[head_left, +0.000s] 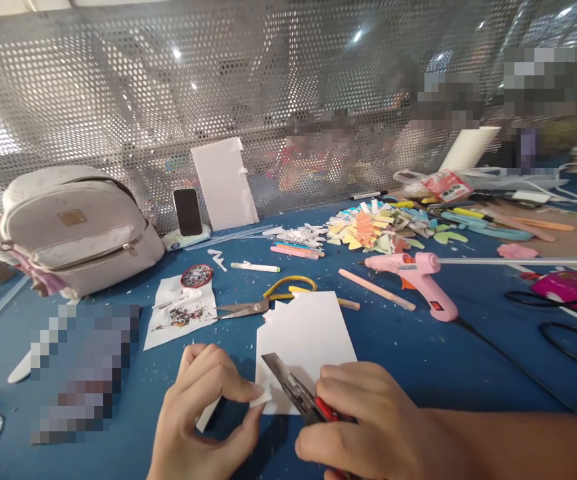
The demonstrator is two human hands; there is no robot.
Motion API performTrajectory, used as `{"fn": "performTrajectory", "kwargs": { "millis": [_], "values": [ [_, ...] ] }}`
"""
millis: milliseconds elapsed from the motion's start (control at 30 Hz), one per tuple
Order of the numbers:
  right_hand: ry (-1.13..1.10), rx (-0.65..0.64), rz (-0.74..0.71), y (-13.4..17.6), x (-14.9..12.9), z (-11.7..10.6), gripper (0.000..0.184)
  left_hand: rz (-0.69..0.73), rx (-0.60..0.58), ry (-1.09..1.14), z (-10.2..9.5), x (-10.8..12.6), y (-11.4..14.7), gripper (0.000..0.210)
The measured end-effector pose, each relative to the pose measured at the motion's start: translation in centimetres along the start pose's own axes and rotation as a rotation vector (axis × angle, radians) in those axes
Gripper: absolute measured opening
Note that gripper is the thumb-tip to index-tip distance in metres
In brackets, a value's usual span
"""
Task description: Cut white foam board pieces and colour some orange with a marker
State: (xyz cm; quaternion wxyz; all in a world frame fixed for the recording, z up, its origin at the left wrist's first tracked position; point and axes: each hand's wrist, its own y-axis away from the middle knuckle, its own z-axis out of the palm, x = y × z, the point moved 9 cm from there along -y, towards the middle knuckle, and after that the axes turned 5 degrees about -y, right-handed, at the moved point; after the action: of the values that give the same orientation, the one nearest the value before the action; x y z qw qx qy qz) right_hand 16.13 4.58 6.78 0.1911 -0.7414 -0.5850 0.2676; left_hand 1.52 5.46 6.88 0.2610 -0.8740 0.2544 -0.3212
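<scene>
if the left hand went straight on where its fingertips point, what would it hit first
Likely the utility knife in the right hand, seen against the white sheet, though depth is hard to judge.

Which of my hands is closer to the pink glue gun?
Your right hand: the pink glue gun lies beyond it, to its right. Your left hand is farther off, to the left.

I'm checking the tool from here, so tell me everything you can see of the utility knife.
The utility knife has a grey, metal-looking blade extended from a dark holder, and a red-and-black handle partly hidden in the grip of the right hand. It slants, blade end pointing forward and left, above or against the white sheet; whether it touches the sheet can't be told. The blade is apart from the left hand.
</scene>
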Motion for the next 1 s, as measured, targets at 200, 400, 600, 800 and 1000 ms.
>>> {"fn": "performTrajectory", "kwargs": {
  "millis": [200,400,600,800,1000],
  "values": [
    [-0.070,0.031,0.002,0.1,0.3,0.1,0.022,0.011,-0.006,-0.007,0.0,0.2,-0.1,0.019],
    [-0.114,0.074,0.016,0.4,0.5,0.3,0.011,0.012,0.002,0.007,0.3,0.1,0.1,0.020],
    [-0.236,0.077,0.088,0.2,0.9,0.4,0.020,-0.039,0.027,0.004,0.1,-0.5,-0.3,0.018],
    [-0.335,0.070,0.154,0.4,1.7,0.8,0.027,-0.205,0.068,0.023,-0.1,-2.4,-0.2,0.016],
    [-0.364,0.070,0.148,0.3,1.5,0.6,0.026,-0.193,0.044,0.031,0.4,-2.3,-0.1,0.016]
  ]
}}
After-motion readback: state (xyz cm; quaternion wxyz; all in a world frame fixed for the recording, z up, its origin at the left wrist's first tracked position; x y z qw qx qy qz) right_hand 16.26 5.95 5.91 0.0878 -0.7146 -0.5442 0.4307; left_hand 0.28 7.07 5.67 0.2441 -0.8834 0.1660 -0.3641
